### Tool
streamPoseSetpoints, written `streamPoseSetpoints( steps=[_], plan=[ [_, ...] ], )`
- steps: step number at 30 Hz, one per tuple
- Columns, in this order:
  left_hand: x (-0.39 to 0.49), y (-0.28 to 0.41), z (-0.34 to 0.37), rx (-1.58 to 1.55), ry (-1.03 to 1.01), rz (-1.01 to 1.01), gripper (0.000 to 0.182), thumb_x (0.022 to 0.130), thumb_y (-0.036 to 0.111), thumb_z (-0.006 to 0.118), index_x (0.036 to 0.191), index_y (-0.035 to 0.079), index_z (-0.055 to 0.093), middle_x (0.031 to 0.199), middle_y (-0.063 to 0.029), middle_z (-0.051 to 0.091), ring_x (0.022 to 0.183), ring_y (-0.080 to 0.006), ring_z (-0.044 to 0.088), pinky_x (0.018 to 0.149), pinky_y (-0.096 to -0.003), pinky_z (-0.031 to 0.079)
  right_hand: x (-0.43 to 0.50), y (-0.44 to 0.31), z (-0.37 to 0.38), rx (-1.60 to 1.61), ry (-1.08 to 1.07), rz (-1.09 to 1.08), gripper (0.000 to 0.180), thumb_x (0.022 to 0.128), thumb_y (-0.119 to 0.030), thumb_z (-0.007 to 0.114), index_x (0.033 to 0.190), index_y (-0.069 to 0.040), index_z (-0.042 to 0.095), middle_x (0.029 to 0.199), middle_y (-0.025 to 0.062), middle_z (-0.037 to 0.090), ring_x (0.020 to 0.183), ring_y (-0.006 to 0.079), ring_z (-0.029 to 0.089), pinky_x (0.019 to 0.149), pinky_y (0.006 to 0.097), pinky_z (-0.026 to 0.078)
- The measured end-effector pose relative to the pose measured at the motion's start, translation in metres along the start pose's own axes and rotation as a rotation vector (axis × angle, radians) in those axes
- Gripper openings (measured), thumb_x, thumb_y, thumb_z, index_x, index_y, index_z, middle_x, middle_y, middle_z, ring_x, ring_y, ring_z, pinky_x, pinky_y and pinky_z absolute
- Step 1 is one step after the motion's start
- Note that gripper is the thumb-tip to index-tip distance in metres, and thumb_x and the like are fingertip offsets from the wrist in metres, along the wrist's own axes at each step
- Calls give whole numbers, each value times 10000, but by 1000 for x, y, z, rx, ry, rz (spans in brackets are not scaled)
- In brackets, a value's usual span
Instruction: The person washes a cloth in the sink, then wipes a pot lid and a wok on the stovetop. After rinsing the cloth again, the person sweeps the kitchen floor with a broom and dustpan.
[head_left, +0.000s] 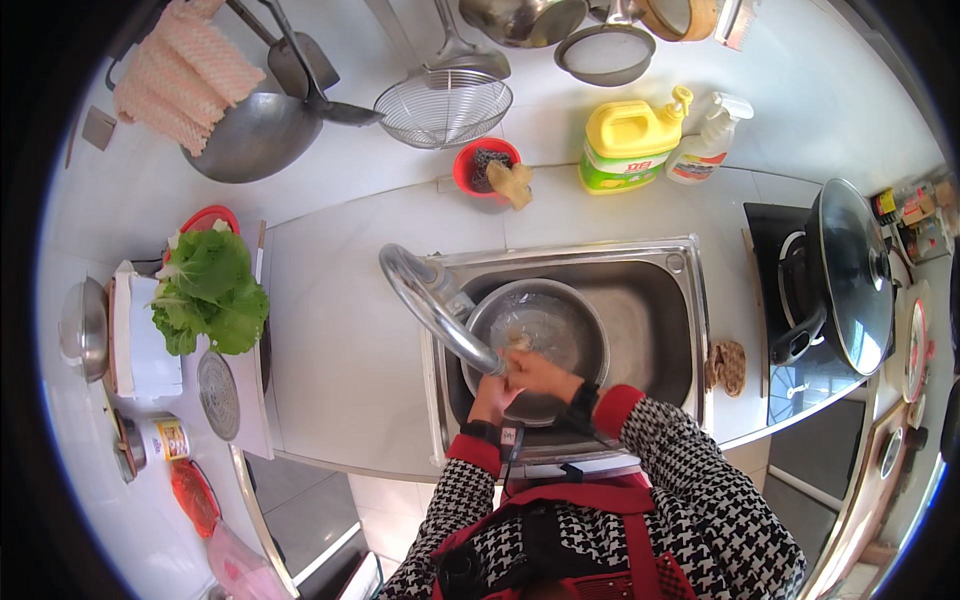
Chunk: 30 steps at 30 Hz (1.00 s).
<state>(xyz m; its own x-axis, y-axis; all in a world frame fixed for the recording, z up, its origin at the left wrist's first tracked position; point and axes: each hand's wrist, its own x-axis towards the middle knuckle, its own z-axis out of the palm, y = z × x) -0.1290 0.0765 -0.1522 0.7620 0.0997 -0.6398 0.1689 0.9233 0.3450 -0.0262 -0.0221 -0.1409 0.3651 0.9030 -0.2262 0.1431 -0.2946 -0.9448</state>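
My left hand (495, 394) and my right hand (540, 374) meet under the spout of a chrome faucet (442, 322), above the near left part of a round metal basin (602, 352). The basin sits in the left part of a stainless steel sink (652, 330) and holds water. A small pale brownish thing shows just beyond my fingers; I cannot tell what it is or whether they hold it. The fingers overlap and are partly hidden by the spout.
A yellow detergent jug (630, 146), a spray bottle (701, 142) and a red cup (466, 169) with a scourer stand behind the sink. A brown cloth (727, 367) lies right of it, near a lidded pan (855, 277) on the stove. Leafy greens (214, 292) are at left.
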Motion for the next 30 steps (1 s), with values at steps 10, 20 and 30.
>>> streamPoseSetpoints(
  steps=[10, 20, 30],
  plan=[
    [-11, 3, 7, 102, 156, 30, 407, 868, 115, 443, 1254, 42, 335, 1076, -114, 513, 899, -315, 554, 833, -483, 450, 33, 70, -37, -423, 330, 132, 320, 686, -151, 605, 955, -2, 515, 909, 234, 574, 888, 366, 554, 734, 422, 457],
    [-17, 14, 1, 270, 182, 104, 513, 868, 203, 484, 1311, 63, 268, 1217, -111, 382, 1039, -279, 459, 897, -423, 394, 8, 64, -9, -784, -274, 130, 258, 740, -226, 555, 863, -5, 609, 853, 197, 601, 792, 350, 578, 714, 402, 459],
    [-20, 21, 39, 742, -90, 208, 538, 910, 475, 298, 1066, 27, 552, 1049, -70, 562, 1005, -140, 498, 876, -299, 362, -56, -111, -78, -61, -42, -62, 198, 737, -144, 562, 845, 21, 579, 706, 122, 595, 658, 184, 574, 604, 315, 445]
  ],
)
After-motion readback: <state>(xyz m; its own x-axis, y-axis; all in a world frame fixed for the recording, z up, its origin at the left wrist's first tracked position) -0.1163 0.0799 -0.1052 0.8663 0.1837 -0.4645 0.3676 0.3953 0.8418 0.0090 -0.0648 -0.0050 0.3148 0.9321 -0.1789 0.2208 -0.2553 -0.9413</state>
